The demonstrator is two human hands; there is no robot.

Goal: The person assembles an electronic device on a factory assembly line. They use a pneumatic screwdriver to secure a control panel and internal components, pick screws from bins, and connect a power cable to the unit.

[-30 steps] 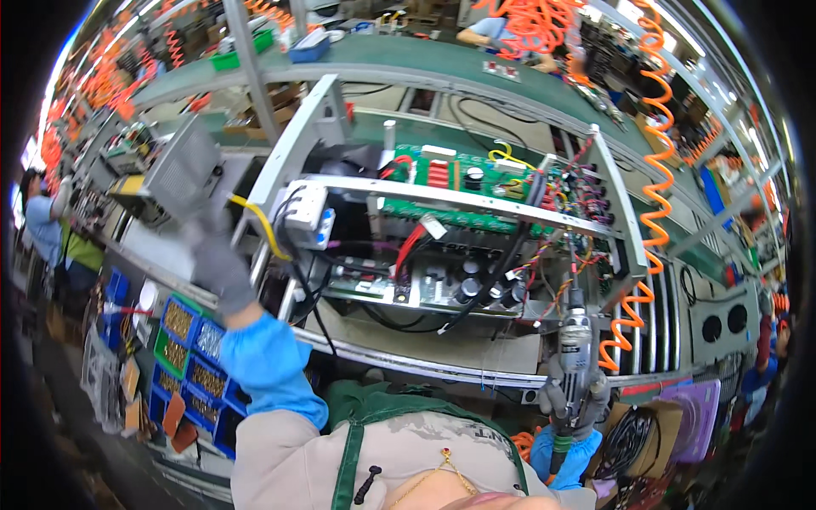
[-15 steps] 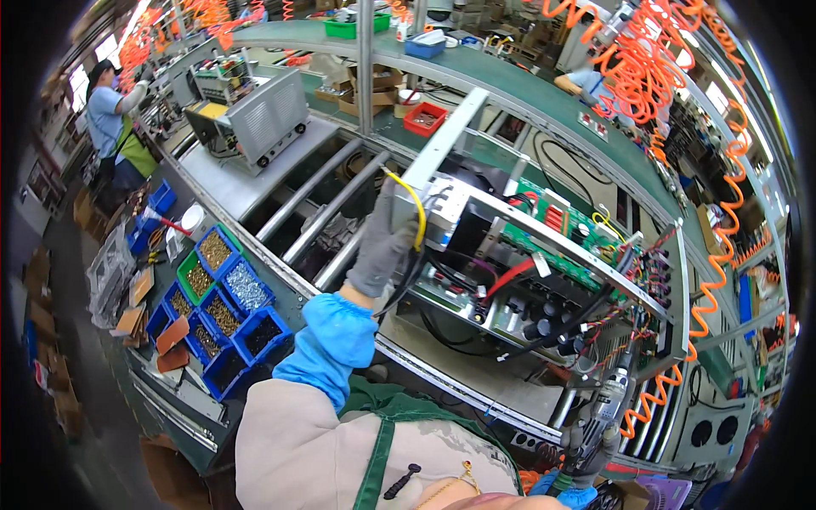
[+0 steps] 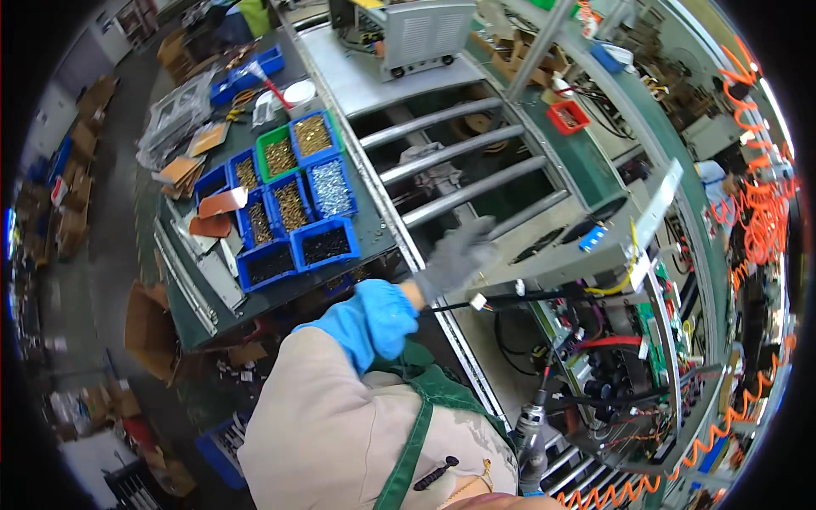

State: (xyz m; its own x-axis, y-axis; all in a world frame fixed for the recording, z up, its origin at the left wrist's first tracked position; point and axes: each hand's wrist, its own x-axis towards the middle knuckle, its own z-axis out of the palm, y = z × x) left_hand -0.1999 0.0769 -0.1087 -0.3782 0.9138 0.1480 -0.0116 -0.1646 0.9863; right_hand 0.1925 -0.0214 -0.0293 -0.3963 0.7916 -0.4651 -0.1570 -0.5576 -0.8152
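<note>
In the head view, the left hand point(image 3: 455, 257), in a grey glove with a blue sleeve cuff behind it, is seen raised over the roller bars point(image 3: 459, 166) of the assembly line; its fingers point(image 3: 480, 231) are spread and released, closed on nothing. Just below the fingertips, a black cable with a white connector point(image 3: 478, 301) is stretched toward the open grey machine chassis point(image 3: 595, 255), which lies to the right of the fingers, with a green circuit board point(image 3: 650, 327) and red wiring visible inside it. A small blue label point(image 3: 592, 239) is seen on the grey panel to the right of the fingers. The right hand is not seen; only a grey powered screwdriver point(image 3: 531, 438) is shown upright near the lower edge, well below the fingers. To the left of the fingers, blue and green bins point(image 3: 293, 200) filled with brass and steel screws are set on a dark side table point(image 3: 374, 234). A small red tray point(image 3: 567, 116) is placed on the green-topped bench point(image 3: 586, 161), above and to the right of the fingers. Brown cardboard pieces point(image 3: 212, 208) are scattered beyond the bins. Orange coiled hoses point(image 3: 765, 212) are hung along the far right.
</note>
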